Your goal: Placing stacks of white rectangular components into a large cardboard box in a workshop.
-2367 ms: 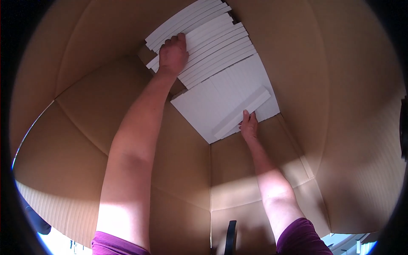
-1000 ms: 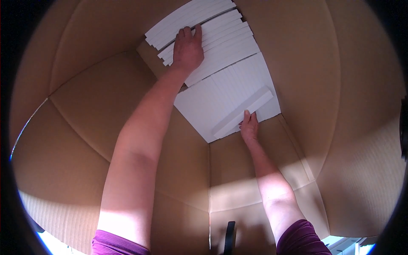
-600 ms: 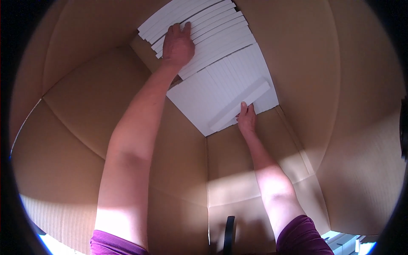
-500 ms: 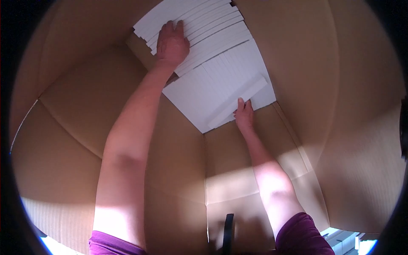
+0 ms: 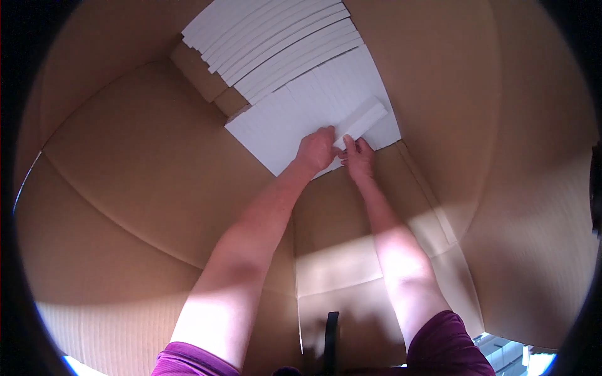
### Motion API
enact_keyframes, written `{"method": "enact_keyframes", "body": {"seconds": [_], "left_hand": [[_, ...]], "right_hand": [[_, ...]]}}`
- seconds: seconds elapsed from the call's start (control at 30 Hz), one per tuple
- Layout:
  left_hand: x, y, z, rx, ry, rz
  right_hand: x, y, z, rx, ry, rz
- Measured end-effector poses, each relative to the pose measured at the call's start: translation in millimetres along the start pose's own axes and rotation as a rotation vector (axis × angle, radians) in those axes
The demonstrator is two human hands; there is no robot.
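Note:
A narrow white box (image 5: 365,118) lies slantwise over the near end of a close-set row of white boxes (image 5: 276,122), deep inside a large cardboard carton. My left hand (image 5: 317,150) is closed around its lower left end, hiding that end. Just to the right, my right hand (image 5: 360,160) pinches the near edge of the same box between thumb and fingers. Farther off, several more white boxes (image 5: 269,47) lean over one another in an overlapping, stepped row.
Tall brown cardboard walls (image 5: 439,81) surround both arms. Beside the far row, a brown cardboard patch (image 5: 197,69) shows at the left. A dark strap (image 5: 332,341) hangs at the bottom middle. Bright surroundings show past the carton's rim at lower right.
My left hand has come back from the far row, moving right and nearer, onto the narrow white box. My right hand stays at the box's near edge.

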State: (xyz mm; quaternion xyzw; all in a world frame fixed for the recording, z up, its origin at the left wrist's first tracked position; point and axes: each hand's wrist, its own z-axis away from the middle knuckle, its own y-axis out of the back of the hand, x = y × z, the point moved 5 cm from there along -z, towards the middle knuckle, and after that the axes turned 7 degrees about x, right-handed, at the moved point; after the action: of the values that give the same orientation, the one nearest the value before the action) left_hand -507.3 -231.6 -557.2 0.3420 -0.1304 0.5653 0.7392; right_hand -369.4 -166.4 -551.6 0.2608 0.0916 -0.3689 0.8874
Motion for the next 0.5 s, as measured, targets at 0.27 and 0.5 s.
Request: {"method": "enact_keyframes", "body": {"seconds": [0.27, 0.5], "left_hand": [[-3.6, 26.4, -1.8, -0.074, -0.018, -0.028], [-15.4, 30.0, 7.4, -0.100, -0.011, -0.017]], "right_hand": [[3.1, 2.1, -5.1, 0.048, -0.038, 0.018], [14.8, 7.2, -5.4, 0.052, -0.007, 0.002]]}}
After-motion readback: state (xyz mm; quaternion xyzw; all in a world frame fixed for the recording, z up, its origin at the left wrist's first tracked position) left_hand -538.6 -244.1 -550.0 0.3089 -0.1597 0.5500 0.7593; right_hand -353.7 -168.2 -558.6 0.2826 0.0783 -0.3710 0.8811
